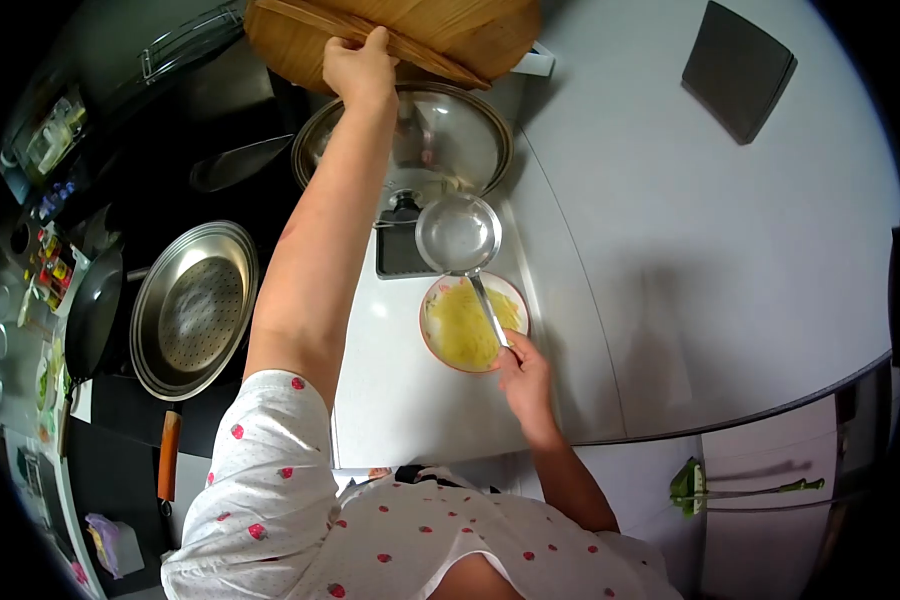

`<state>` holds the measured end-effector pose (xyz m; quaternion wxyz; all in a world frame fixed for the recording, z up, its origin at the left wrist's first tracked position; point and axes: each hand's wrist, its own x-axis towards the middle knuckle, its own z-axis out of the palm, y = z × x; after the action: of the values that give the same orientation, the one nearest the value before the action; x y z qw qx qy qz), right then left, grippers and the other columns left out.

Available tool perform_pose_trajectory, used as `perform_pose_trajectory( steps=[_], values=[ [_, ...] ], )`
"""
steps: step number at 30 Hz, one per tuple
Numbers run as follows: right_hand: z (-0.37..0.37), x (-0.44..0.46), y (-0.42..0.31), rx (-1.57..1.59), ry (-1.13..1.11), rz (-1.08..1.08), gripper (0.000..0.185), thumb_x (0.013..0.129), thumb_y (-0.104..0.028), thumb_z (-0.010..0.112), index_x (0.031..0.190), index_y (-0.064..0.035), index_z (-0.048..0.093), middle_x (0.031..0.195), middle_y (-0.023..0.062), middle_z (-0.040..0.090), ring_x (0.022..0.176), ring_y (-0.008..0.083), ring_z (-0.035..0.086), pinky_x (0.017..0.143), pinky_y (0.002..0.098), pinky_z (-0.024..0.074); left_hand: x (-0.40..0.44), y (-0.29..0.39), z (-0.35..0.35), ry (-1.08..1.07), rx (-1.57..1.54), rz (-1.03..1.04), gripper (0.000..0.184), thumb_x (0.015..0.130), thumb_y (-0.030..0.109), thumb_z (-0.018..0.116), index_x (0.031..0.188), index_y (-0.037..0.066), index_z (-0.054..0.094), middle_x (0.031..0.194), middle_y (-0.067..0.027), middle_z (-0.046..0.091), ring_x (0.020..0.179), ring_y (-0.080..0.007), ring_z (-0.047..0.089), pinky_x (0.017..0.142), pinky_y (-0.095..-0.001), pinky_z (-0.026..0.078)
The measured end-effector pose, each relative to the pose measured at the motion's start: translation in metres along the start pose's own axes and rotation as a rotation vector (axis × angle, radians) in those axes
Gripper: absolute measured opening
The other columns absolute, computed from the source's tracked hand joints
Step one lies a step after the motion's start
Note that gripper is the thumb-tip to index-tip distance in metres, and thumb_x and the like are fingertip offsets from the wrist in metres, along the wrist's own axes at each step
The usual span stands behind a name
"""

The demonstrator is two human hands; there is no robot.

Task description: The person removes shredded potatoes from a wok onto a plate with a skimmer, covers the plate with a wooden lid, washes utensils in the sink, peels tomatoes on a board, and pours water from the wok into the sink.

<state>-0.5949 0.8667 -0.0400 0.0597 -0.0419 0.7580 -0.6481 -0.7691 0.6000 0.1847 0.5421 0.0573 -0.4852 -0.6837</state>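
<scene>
High in the view, my left hand (360, 72) grips the bar handle of a round wooden lid (460, 35), its arm stretched far forward. A glass lid with a metal rim (470, 130) stands just below it, partly covered by my forearm. My right hand (526, 385) is closed around the handle of a metal ladle (459, 235). The ladle's bowl looks wet and sits beyond a patterned bowl (523, 320) holding yellow-green food, with its handle crossing above that bowl. Behind the ladle lies a dark flat tray-like object (398, 255), partly hidden.
To the left, a pan with a perforated steamer insert (205, 310) and a wooden handle (169, 455) sits by the black stove. A dark wok (95, 320) is farther left. On the white counter (690, 200), a dark flat box (738, 70) lies far right.
</scene>
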Motion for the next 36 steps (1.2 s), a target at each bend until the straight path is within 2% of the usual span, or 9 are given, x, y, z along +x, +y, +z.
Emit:
perform_pose_trajectory(
  steps=[4, 9, 12, 16, 23, 26, 29, 31, 36],
  values=[
    [-0.003, 0.002, 0.009, -0.079, -0.003, -0.049, 0.025, 0.082, -0.004, 0.051, 0.107, 0.0001, 0.055, 0.065, 0.0060, 0.058, 0.051, 0.0090, 0.048, 0.048, 0.0239, 0.0405, 0.000, -0.009, -0.006, -0.041, -0.152, 0.046, 0.021, 0.072, 0.000, 0.063, 0.084, -0.006, 0.047, 0.079, -0.0140, 0.055, 0.062, -0.0175, 0.058, 0.048, -0.0263, 0.051],
    [-0.002, 0.002, 0.021, -0.134, -0.058, -0.104, 0.027, 0.085, -0.003, 0.047, 0.110, -0.0006, 0.053, 0.067, 0.0025, 0.055, 0.045, 0.0045, 0.041, 0.041, 0.0200, 0.0354, 0.014, -0.016, -0.005, -0.145, -0.230, 0.087, 0.017, 0.080, 0.002, 0.056, 0.090, -0.007, 0.045, 0.088, -0.0157, 0.054, 0.075, -0.0220, 0.058, 0.066, -0.0340, 0.057],
    [-0.002, -0.001, 0.012, -0.103, -0.025, -0.057, 0.026, 0.082, -0.004, 0.051, 0.107, 0.0007, 0.055, 0.065, 0.0066, 0.058, 0.057, 0.0103, 0.051, 0.054, 0.0248, 0.0429, 0.010, -0.008, -0.005, -0.178, -0.307, 0.104, 0.017, 0.080, 0.000, 0.057, 0.090, -0.006, 0.044, 0.086, -0.0154, 0.054, 0.074, -0.0229, 0.059, 0.065, -0.0349, 0.056],
    [-0.008, -0.005, 0.018, -0.005, -0.004, -0.011, 0.026, 0.083, -0.004, 0.050, 0.109, 0.0002, 0.055, 0.064, 0.0036, 0.055, 0.055, 0.0077, 0.048, 0.050, 0.0225, 0.0403, -0.013, 0.033, -0.005, -0.127, -0.340, 0.042, 0.015, 0.078, 0.008, 0.059, 0.082, 0.007, 0.044, 0.068, -0.0042, 0.048, 0.053, -0.0119, 0.048, 0.048, -0.0262, 0.049],
    [-0.019, -0.011, 0.018, 0.068, 0.008, -0.008, 0.030, 0.084, 0.003, 0.045, 0.114, 0.0008, 0.051, 0.069, 0.0030, 0.053, 0.048, 0.0053, 0.040, 0.043, 0.0196, 0.0349, -0.043, 0.117, -0.042, -0.314, -0.407, 0.217, 0.018, 0.081, 0.008, 0.056, 0.097, 0.001, 0.050, 0.089, -0.0100, 0.058, 0.080, -0.0231, 0.059, 0.066, -0.0361, 0.050],
    [-0.023, -0.014, 0.017, 0.069, 0.022, 0.075, 0.029, 0.084, 0.003, 0.045, 0.113, 0.0011, 0.051, 0.068, 0.0029, 0.052, 0.048, 0.0053, 0.040, 0.042, 0.0198, 0.0348, -0.077, 0.144, -0.065, -0.265, -0.346, 0.268, 0.017, 0.083, 0.010, 0.055, 0.096, 0.000, 0.050, 0.088, -0.0096, 0.059, 0.078, -0.0209, 0.060, 0.063, -0.0313, 0.050],
    [-0.028, -0.018, 0.017, 0.028, 0.020, 0.041, 0.029, 0.083, 0.003, 0.044, 0.110, 0.0000, 0.053, 0.067, 0.0028, 0.052, 0.045, 0.0049, 0.039, 0.040, 0.0191, 0.0333, -0.052, 0.131, -0.131, -0.300, -0.492, -0.047, 0.013, 0.083, 0.011, 0.056, 0.091, 0.002, 0.052, 0.080, -0.0072, 0.060, 0.069, -0.0171, 0.061, 0.062, -0.0283, 0.051],
    [-0.032, -0.018, 0.021, 0.026, 0.035, 0.020, 0.027, 0.083, 0.002, 0.044, 0.108, 0.0008, 0.054, 0.066, 0.0029, 0.053, 0.044, 0.0049, 0.039, 0.039, 0.0186, 0.0325, -0.090, 0.152, -0.136, -0.216, -0.065, 0.125, 0.013, 0.082, 0.010, 0.057, 0.091, 0.002, 0.052, 0.081, -0.0074, 0.060, 0.070, -0.0158, 0.061, 0.063, -0.0261, 0.052],
    [-0.040, -0.022, 0.027, -0.045, 0.066, 0.054, 0.026, 0.084, -0.001, 0.045, 0.108, 0.0017, 0.053, 0.066, 0.0031, 0.054, 0.044, 0.0059, 0.040, 0.040, 0.0200, 0.0338, -0.118, 0.131, -0.189, -0.225, 0.183, 0.021, 0.017, 0.083, 0.014, 0.057, 0.093, 0.000, 0.059, 0.080, -0.0050, 0.061, 0.068, -0.0113, 0.057, 0.058, -0.0233, 0.045]
  ],
)
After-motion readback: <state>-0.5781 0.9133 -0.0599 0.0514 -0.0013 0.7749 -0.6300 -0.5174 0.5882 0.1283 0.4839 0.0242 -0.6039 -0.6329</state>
